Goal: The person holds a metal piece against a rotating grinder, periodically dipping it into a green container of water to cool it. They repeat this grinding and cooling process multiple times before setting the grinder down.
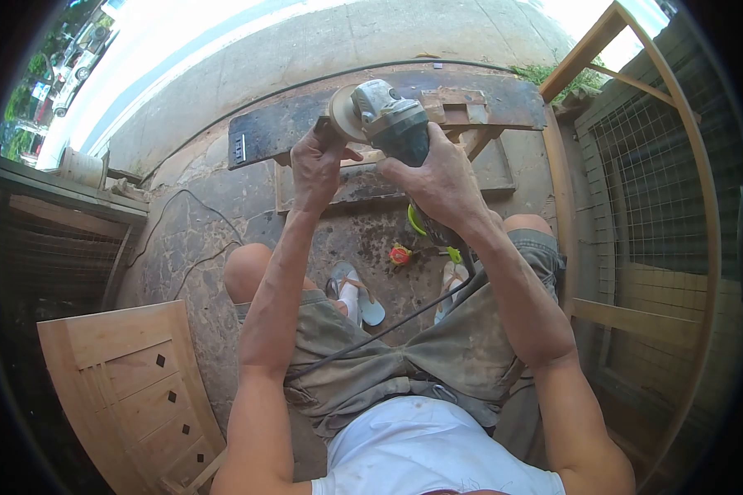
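I hold an angle grinder (392, 120) with a grey head and dark green body up in front of me. My right hand (437, 177) grips its body. My left hand (318, 157) reaches to the tan sanding disc (343, 114) at the grinder's front, fingers closed on its edge or the nut there. The grinder's black cord (388, 330) runs down across my lap. Below it a dark wooden board (272, 132) lies across a low stand.
A wooden panel with diamond cut-outs (132, 388) lies at lower left. A wooden frame with wire mesh (652, 206) stands on the right. A small red object (399, 255) lies on the stone floor near my sandalled feet. Cables trail on the ground at left.
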The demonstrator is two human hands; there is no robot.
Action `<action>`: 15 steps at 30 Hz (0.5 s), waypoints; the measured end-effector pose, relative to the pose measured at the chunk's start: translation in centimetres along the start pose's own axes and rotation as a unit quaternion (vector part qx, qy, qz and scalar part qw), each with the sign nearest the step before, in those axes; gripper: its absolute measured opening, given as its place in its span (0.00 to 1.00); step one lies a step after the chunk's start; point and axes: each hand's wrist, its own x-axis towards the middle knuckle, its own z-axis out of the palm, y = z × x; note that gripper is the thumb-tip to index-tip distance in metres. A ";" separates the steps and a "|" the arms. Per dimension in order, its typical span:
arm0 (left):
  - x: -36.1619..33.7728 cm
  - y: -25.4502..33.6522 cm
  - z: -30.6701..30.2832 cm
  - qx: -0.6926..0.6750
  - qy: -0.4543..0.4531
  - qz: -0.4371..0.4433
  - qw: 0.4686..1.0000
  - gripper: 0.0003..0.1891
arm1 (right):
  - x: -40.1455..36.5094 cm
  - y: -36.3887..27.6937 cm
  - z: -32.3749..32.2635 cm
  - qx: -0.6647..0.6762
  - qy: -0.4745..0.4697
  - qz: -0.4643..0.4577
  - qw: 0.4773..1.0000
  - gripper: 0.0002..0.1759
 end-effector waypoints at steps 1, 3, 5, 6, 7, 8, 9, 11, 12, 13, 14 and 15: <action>-0.1 0.1 0.2 0.003 0.001 0.003 1.000 0.14 | 0.0 0.1 0.1 0.005 0.001 -0.006 1.000 0.40; -0.1 0.3 0.7 0.004 0.001 0.012 1.000 0.14 | -0.1 -0.1 0.2 0.014 -0.002 -0.003 1.000 0.40; -0.1 0.2 0.7 0.010 -0.002 0.017 1.000 0.14 | -0.1 -0.2 0.2 0.018 -0.002 -0.001 1.000 0.40; -0.1 0.0 0.4 0.016 -0.004 0.017 1.000 0.13 | 0.0 -0.1 0.2 0.015 -0.001 0.000 1.000 0.40; -0.1 -0.1 0.2 0.021 -0.006 0.017 1.000 0.13 | 0.1 0.0 0.2 0.013 0.000 0.000 1.000 0.40; 0.0 -0.3 -0.1 0.015 -0.005 0.013 1.000 0.13 | 0.1 0.1 0.1 0.011 -0.001 0.005 1.000 0.40; 0.0 -0.4 -0.5 0.008 -0.005 0.008 1.000 0.13 | 0.1 0.2 0.1 0.008 -0.002 0.009 1.000 0.39; 0.1 0.0 -0.5 0.007 0.003 -0.003 1.000 0.12 | 0.1 0.4 0.0 0.001 -0.003 0.017 1.000 0.39; 0.2 0.2 -0.6 0.013 0.010 -0.011 1.000 0.11 | 0.1 0.4 -0.1 -0.003 -0.002 0.020 1.000 0.39; 0.2 0.5 -0.6 0.019 0.018 -0.017 1.000 0.11 | 0.1 0.5 -0.1 -0.008 -0.002 0.023 1.000 0.39; 0.2 0.6 -0.6 0.023 0.021 -0.017 0.999 0.11 | 0.1 0.4 -0.2 -0.006 -0.002 0.024 1.000 0.39; 0.1 0.8 -0.6 0.028 0.023 -0.017 0.999 0.11 | 0.1 0.4 -0.3 -0.005 -0.001 0.025 1.000 0.39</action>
